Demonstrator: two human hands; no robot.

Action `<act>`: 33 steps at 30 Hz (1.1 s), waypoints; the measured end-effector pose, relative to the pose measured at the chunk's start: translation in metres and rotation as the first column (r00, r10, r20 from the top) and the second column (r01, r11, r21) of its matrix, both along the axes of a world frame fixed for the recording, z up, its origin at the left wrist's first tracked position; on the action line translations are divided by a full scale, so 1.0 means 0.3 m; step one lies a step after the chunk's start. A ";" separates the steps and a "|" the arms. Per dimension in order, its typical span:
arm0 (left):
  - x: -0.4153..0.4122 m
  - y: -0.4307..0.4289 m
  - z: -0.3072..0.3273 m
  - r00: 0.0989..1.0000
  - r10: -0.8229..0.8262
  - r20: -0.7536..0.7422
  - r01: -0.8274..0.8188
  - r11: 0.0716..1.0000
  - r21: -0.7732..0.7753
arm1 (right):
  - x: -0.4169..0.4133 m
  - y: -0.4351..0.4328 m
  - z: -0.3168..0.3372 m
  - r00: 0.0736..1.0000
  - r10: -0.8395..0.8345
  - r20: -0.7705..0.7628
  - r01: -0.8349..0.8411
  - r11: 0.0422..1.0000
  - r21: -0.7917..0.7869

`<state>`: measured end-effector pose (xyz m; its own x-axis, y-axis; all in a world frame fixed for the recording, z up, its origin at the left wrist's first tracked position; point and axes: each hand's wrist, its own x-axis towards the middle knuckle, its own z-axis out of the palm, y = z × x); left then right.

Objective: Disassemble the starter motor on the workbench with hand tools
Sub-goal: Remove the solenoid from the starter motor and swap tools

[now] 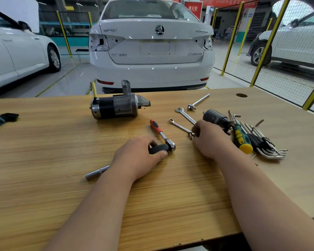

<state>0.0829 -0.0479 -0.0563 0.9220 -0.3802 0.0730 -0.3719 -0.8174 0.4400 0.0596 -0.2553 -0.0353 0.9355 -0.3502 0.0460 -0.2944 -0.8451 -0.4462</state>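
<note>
The starter motor (114,107) lies on its side at the back of the wooden workbench (43,160), beyond both hands. My left hand (141,156) grips a black handle (157,149) joined to the head of a red-handled ratchet (162,134) lying on the bench. My right hand (209,139) rests over the near end of a combination wrench (179,126), fingers curled at small metal parts by its tip. A dark cylindrical solenoid (215,117) lies just behind my right hand.
A second wrench (185,115) and a T-bar (198,102) lie behind the right hand. A green-yellow screwdriver (240,137) and hex keys (266,145) sit right. A socket extension (97,172) lies near left, gloves (2,120) far left. A white car (152,46) stands beyond the bench.
</note>
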 end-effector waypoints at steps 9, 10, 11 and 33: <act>-0.002 0.002 -0.004 1.000 -0.002 -0.006 0.002 1.000 -0.015 | 0.008 -0.048 -0.043 0.895 -0.091 0.436 -0.037 0.961 0.275; -0.002 0.002 -0.002 1.000 -0.006 -0.006 0.006 1.000 -0.012 | 0.010 -0.051 -0.046 0.886 -0.113 0.450 -0.046 0.944 0.328; -0.001 0.002 -0.002 1.000 -0.008 -0.004 0.008 1.000 -0.007 | 0.014 -0.052 -0.049 0.881 -0.126 0.455 -0.056 0.930 0.365; -0.015 0.025 0.027 0.777 -0.048 0.627 0.313 0.894 -0.319 | -0.037 0.131 -0.027 0.726 0.509 0.462 -0.516 0.848 -0.122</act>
